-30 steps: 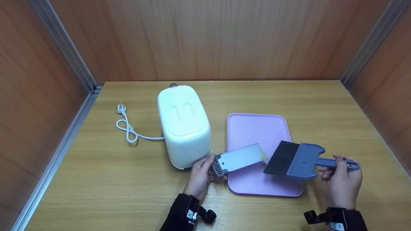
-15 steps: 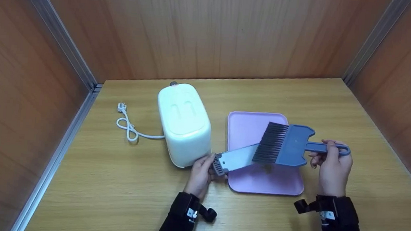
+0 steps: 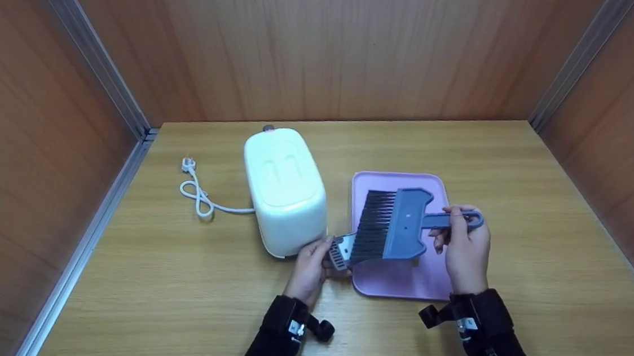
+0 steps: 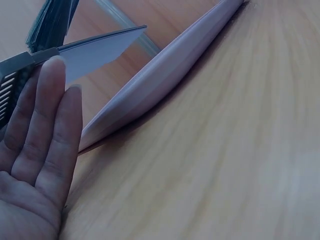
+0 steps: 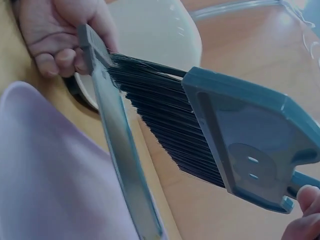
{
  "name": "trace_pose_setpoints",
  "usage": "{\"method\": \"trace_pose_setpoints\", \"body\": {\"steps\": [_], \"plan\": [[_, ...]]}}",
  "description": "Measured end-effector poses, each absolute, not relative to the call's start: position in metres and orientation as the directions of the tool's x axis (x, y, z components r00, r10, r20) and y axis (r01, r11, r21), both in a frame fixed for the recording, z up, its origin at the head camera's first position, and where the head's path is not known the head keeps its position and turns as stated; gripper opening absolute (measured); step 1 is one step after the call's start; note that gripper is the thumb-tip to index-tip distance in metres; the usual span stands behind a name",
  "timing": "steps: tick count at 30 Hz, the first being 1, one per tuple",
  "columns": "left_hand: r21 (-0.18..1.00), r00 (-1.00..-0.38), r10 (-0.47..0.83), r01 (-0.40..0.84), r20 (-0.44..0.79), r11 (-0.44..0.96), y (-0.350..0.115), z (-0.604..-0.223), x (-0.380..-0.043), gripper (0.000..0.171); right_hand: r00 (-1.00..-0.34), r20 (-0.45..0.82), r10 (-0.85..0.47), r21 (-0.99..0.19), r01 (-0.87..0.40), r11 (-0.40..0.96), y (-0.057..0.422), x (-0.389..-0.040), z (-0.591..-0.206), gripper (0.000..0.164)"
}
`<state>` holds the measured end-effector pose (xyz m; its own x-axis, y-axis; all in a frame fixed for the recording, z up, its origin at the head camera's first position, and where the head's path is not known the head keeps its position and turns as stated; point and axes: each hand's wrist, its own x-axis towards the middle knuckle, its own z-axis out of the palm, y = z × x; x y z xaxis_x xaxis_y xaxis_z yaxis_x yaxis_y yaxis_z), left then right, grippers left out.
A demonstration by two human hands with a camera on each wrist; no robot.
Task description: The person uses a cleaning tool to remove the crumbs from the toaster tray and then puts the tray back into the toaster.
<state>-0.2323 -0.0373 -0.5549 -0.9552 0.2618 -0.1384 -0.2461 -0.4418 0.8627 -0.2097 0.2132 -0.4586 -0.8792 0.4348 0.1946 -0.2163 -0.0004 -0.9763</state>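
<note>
My left hand (image 3: 308, 270) pinches the grey slotted end of a flat metal crumb tray (image 5: 122, 145), thumb above and fingers beneath. The crumb tray reaches out over a lilac tray (image 3: 439, 281); in the head view most of it is hidden under the brush. My right hand (image 3: 468, 258) grips the handle of a blue-grey hand brush (image 3: 408, 225) with dark bristles (image 5: 165, 120). In the right wrist view, the bristle tips meet the crumb tray near its slotted end. Left of my left hand stands a white toaster-like appliance (image 3: 285, 192) with a covered top.
A white cord with a plug (image 3: 188, 164) lies looped on the wooden table (image 3: 216, 311), left of the appliance. Wooden panels (image 3: 339, 44) enclose the back and both sides. A small brownish patch (image 3: 415, 262) lies on the lilac tray.
My right hand has moved left with the brush, which now covers most of the crumb tray instead of being at its right end. The left hand holds the crumb tray in place.
</note>
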Motion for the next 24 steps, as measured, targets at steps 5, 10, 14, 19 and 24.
{"method": "trace_pose_setpoints", "body": {"steps": [5, 10, 14, 19, 24], "plan": [[0.861, -0.956, 0.259, -0.247, -0.141, -0.445, -0.036, -0.555, -0.232, 0.039, -0.895, 0.216, 0.390, -0.976, -0.214, 0.049, 0.202, -0.207, -0.469, 0.025], [0.861, -0.957, 0.254, -0.245, -0.141, -0.446, -0.036, -0.555, -0.232, 0.039, -0.891, 0.232, 0.390, -0.973, -0.213, 0.091, 0.203, -0.206, -0.473, 0.024], [0.862, -0.957, 0.260, -0.240, -0.132, -0.446, -0.037, -0.554, -0.231, 0.040, -0.891, 0.238, 0.387, -0.971, -0.213, 0.106, 0.206, -0.207, -0.474, 0.024], [0.861, -0.957, 0.261, -0.237, -0.127, -0.450, -0.037, -0.554, -0.231, 0.040, -0.891, 0.266, 0.368, -0.963, -0.226, 0.147, 0.209, -0.207, -0.472, 0.024], [0.856, -0.957, 0.257, -0.244, -0.136, -0.455, -0.037, -0.554, -0.231, 0.039, -0.893, 0.268, 0.361, -0.960, -0.216, 0.178, 0.213, -0.205, -0.462, 0.022]]}}
